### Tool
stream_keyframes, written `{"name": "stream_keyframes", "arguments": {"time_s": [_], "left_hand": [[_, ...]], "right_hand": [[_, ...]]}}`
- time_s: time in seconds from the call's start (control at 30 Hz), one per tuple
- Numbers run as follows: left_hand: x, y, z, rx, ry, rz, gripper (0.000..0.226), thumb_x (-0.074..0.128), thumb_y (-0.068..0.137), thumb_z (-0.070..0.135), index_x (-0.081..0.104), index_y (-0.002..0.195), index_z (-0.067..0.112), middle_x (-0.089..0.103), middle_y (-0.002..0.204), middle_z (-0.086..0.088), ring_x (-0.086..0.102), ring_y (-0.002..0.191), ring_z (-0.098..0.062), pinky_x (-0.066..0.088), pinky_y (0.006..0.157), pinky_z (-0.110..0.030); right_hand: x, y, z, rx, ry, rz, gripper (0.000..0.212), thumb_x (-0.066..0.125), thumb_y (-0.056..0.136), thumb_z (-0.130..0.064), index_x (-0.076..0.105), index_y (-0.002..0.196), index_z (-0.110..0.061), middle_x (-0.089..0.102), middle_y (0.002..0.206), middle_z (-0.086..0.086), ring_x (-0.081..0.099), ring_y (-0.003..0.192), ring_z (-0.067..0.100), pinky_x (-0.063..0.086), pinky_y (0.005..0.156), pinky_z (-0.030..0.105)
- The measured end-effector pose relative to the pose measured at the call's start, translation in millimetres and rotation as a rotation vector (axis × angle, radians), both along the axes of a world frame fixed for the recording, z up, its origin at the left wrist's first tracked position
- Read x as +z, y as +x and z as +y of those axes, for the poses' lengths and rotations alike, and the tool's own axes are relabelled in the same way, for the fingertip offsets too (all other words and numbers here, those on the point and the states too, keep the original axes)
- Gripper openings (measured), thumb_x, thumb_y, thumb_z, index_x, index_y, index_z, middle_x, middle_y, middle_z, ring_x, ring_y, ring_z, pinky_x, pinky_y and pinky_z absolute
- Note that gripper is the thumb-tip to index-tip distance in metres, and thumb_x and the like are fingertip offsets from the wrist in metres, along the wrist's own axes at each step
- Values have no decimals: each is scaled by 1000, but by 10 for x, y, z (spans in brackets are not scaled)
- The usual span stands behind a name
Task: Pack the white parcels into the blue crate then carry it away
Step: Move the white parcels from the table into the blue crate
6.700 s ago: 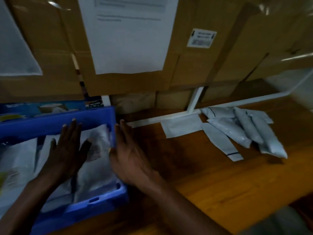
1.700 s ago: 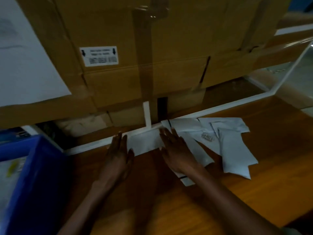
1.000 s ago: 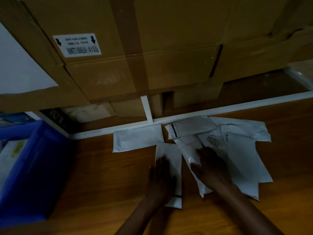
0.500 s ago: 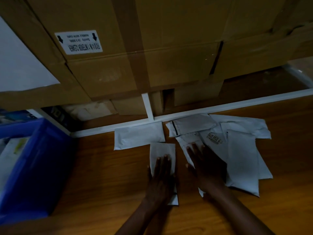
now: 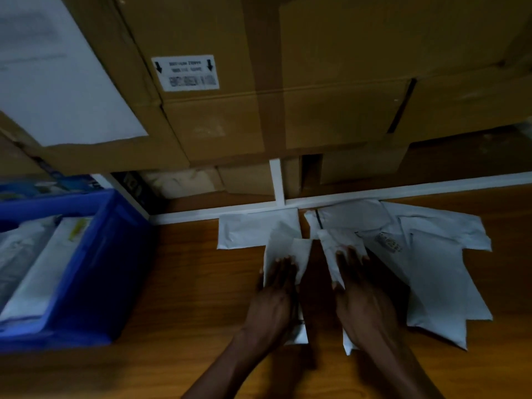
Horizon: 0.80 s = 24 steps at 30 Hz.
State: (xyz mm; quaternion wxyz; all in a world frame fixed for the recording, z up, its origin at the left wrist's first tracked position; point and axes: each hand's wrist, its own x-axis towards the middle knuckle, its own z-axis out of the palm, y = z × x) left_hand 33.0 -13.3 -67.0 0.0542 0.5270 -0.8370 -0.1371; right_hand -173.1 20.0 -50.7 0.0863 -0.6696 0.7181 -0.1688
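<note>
Left hand (image 5: 275, 295) and right hand (image 5: 364, 300) lie flat, fingers straight, each pressing a white parcel (image 5: 283, 244) near the table's (image 5: 201, 283) back edge; the parcels look light, limp and probably slippery, best pinched by an edge

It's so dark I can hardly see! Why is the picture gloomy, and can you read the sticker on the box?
Head view: the light is dim, so the left hand and right hand look nearly black on the wooden table; the white parcels show brightest; the sticker is blurred, its print unreadable, only two black arrows clear.
</note>
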Motion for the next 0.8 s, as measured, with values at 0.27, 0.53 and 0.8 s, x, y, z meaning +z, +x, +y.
{"name": "stream_keyframes", "arguments": {"time_s": [0.27, 0.53, 0.8], "left_hand": [[1171, 857, -90, 68, -122, -4, 57, 21, 107, 39, 11, 159, 18, 7, 167, -1, -2, 153, -13, 13, 124, -46], [1935, 2675, -68, 139, -243, 27, 54, 21, 109, 38, 16, 159, 19, 11, 167, 2, -1, 153, -10, 8, 125, -46], [2153, 5054, -121, 243, -281, -2, 52, 20, 108, 41, 20, 158, 24, 16, 166, 5, 7, 153, -10, 14, 124, -45]], "right_hand": [[846, 803, -139, -1, -129, -74, 70, 37, 89, -42, 43, 150, -8, 42, 154, 20, 45, 135, 47, 42, 106, 61], [1464, 2546, -255, 163, -248, -251, 68, 35, 94, -47, 34, 155, -18, 29, 163, 10, 27, 149, 33, 21, 122, 44], [1830, 4984, -444, 267, -197, -370, 63, 41, 98, -40, 28, 158, -26, 18, 166, -5, 15, 153, 15, 12, 122, 31]]}}
